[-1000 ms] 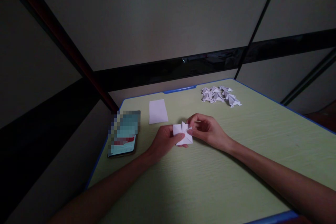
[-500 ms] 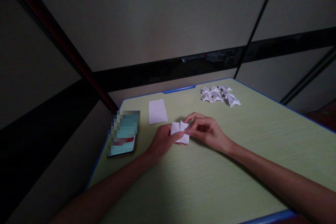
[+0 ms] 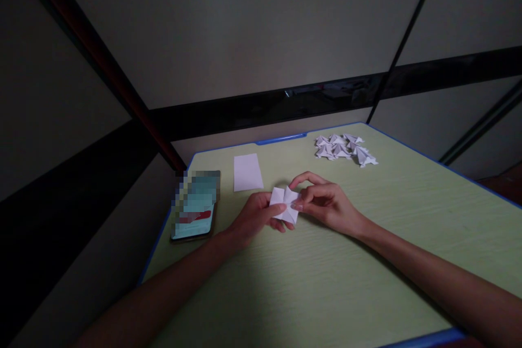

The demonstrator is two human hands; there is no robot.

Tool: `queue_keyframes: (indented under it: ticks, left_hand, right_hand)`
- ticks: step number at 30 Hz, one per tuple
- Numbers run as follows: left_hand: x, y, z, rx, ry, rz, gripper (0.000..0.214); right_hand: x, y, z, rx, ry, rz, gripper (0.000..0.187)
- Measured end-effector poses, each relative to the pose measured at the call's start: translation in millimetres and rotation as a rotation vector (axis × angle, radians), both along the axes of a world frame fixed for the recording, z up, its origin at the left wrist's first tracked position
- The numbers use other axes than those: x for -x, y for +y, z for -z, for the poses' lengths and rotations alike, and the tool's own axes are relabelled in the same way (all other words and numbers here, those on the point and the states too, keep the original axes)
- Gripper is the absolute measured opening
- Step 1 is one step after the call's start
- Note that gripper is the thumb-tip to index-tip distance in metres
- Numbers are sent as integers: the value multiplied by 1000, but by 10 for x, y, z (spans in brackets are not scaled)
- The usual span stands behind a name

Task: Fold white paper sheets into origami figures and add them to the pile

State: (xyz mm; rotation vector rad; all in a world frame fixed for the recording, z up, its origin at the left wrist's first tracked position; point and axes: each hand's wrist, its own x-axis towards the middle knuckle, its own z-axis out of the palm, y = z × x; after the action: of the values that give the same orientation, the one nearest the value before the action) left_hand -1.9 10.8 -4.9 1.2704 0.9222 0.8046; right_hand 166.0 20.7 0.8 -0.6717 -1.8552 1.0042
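A small white folded paper (image 3: 279,196), roughly square with creased flaps meeting near its middle, is held just above the table. My left hand (image 3: 258,215) grips it from the left, thumb on top and fingers underneath. From the other side, my right hand (image 3: 326,200) pinches a flap at the paper's right edge between thumb and fingertips. The undersides of the folds are hidden. Beyond my hands lies a flat white paper sheet (image 3: 248,172).
Several folded paper figures (image 3: 340,147) stand grouped at the table's far right. A phone (image 3: 198,206) with a lit, partly pixelated screen lies at the left edge. The pale green table (image 3: 310,293) has blue edging and stands against a panelled wall (image 3: 261,27).
The folded paper has turned slightly in my hands, and fingertips of my left hand now show below it. The whole view has shifted a little.
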Motion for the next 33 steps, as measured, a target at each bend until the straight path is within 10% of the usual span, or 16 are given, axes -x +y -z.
queue_keyframes:
  ticks: [11, 21, 33]
  left_hand:
    - [-85, -55, 21, -219, 114, -286, 22]
    - [-88, -46, 66, -202, 151, -243, 22]
    - [-29, 27, 26, -14, -47, -105, 22]
  right_hand:
    - [103, 11, 30, 396, 108, 147, 25]
    - [119, -11, 32, 667, 227, 95, 19]
    - [81, -3, 46, 515, 128, 205, 10]
